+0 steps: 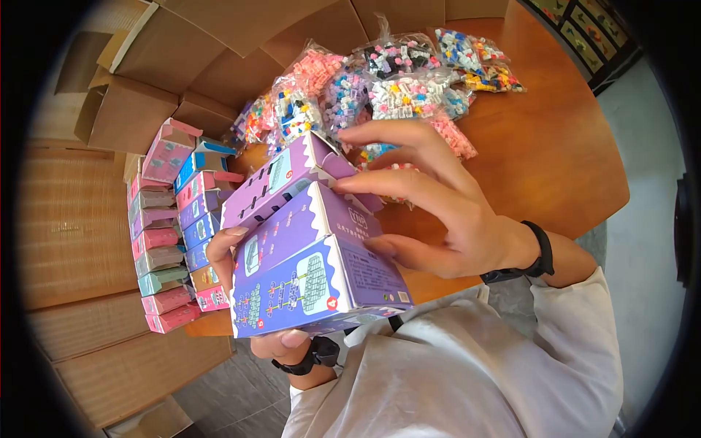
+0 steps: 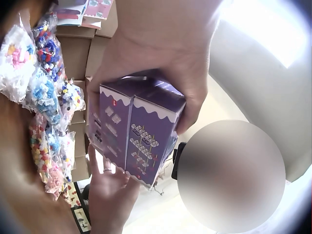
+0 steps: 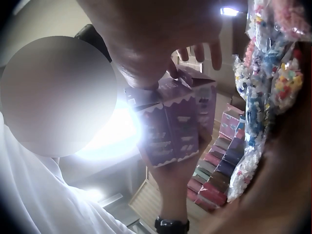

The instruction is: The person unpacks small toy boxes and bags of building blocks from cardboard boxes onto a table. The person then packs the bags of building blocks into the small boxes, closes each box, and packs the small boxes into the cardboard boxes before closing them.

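Observation:
My left hand [image 1: 225, 252] grips two small cardboard boxes from the left and underneath, tilted above the table. The nearer is a purple-blue box [image 1: 292, 281] printed with brick diagrams and white wavy borders. Against its far side lies a lilac box [image 1: 274, 179], its end flap partly raised. My right hand [image 1: 453, 212] is at their right ends, thumb on the purple end face, forefinger at the lilac flap, other fingers spread. In the left wrist view, the left hand [image 2: 161, 58] spans both boxes. Right-hand fingers [image 3: 214, 53] extend past the flap in the right wrist view.
Rows of small coloured boxes [image 1: 157, 259] stand left on the wooden table [image 1: 555, 153]. Clear bags of colourful bricks [image 1: 409, 91] lie in a heap behind the hands. A large brown carton [image 1: 212, 29] stands behind them. The table's rounded edge runs at the right.

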Tool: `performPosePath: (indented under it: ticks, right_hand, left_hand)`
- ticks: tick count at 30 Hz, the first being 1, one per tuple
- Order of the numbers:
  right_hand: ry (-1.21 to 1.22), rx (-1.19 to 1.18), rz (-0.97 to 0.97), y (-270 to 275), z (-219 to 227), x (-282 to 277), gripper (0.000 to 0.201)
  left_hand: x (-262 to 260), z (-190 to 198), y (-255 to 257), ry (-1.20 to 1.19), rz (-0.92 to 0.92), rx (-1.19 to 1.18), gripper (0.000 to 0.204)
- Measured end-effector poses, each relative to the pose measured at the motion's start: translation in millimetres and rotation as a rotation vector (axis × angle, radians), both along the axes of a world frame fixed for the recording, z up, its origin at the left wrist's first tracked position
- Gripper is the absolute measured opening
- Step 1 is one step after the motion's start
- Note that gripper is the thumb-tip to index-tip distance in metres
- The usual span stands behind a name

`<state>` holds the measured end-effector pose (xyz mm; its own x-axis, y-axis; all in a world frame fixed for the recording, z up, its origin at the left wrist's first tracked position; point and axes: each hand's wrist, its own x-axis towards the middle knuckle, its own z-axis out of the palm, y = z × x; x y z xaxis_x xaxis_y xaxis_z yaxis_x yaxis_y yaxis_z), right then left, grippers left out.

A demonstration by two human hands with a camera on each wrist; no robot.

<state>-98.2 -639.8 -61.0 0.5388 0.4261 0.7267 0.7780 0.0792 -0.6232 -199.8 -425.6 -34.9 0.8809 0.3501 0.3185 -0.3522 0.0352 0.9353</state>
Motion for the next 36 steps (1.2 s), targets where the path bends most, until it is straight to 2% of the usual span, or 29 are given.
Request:
performPosePath:
  ticks: [5, 8, 11, 13, 14, 16, 17, 19, 21, 23, 25, 27, 29, 31, 34, 36]
  right_hand:
    - [0.009, 0.063, 0.074, 3.2, -4.9, -1.4, 0.052]
    - [0.020, 0.085, 0.105, 5.4, -7.5, -1.4, 0.054]
    - [0.065, 0.096, 0.139, 4.3, -8.3, -2.2, 0.056]
    - [0.081, 0.106, 0.155, 3.6, -8.1, -1.0, 0.057]
    - [0.093, 0.114, 0.171, 3.2, -8.1, -0.1, 0.059]
    - [0.081, 0.115, 0.180, 2.3, -8.4, 1.5, 0.057]
    - [0.064, 0.116, 0.188, 2.5, -8.7, 1.8, 0.056]
    - [0.083, 0.134, 0.168, 4.7, -7.9, -2.1, 0.052]
    - [0.097, 0.150, 0.146, 4.7, -5.8, -6.3, 0.048]
    - [0.033, 0.043, 0.064, 2.6, -3.3, -9.5, 0.045]
    - [0.008, 0.040, 0.067, 3.3, -13.7, -4.9, 0.040]
    - [0.316, 0.345, 0.152, 9.3, -15.8, -4.7, 0.034]
    - [0.290, 0.303, 0.096, 5.2, -7.2, -2.9, 0.030]
    - [-0.065, 0.185, 0.032, 5.5, -11.9, 3.4, 0.029]
    - [0.024, 0.118, 0.060, 4.4, -6.6, -4.1, 0.032]
    - [0.124, 0.076, 0.201, 2.2, -7.6, -1.1, 0.039]
  left_hand:
    - [-1.2, -5.4, -2.2, -0.009, 0.033, -0.034, 0.113]
    - [-1.5, -11.3, 0.9, -0.068, -0.015, -0.029, 0.117]
    - [0.6, -7.5, -21.3, -0.061, 0.036, -0.165, 0.118]
    - [1.9, -5.9, -26.5, -0.105, -0.116, -0.253, 0.083]
    - [1.9, -5.9, -29.0, -0.104, -0.118, -0.253, 0.083]
    - [0.6, -5.6, -32.0, 0.046, 0.184, -0.206, 0.115]
    - [-0.2, -8.0, -26.2, 0.049, 0.186, -0.205, 0.115]
    - [-2.0, -15.1, -8.6, -0.018, 0.004, -0.028, 0.110]
    - [-1.6, -17.0, -6.6, -0.011, 0.046, 0.016, 0.107]
    - [1.4, -15.0, -7.8, -0.105, -0.032, 0.114, 0.095]
    - [12.4, -16.3, -7.3, -0.104, -0.024, 0.114, 0.095]
    - [11.8, -14.1, -1.4, -0.105, -0.009, 0.118, 0.095]
    - [12.3, -11.5, 6.4, -0.098, 0.004, 0.121, 0.096]
    - [20.9, -9.4, 15.2, -0.098, 0.019, 0.120, 0.096]
    - [5.2, -12.3, 5.6, -0.096, 0.037, 0.119, 0.097]
    - [35.5, -12.3, 16.3, -0.098, 0.034, 0.102, 0.097]
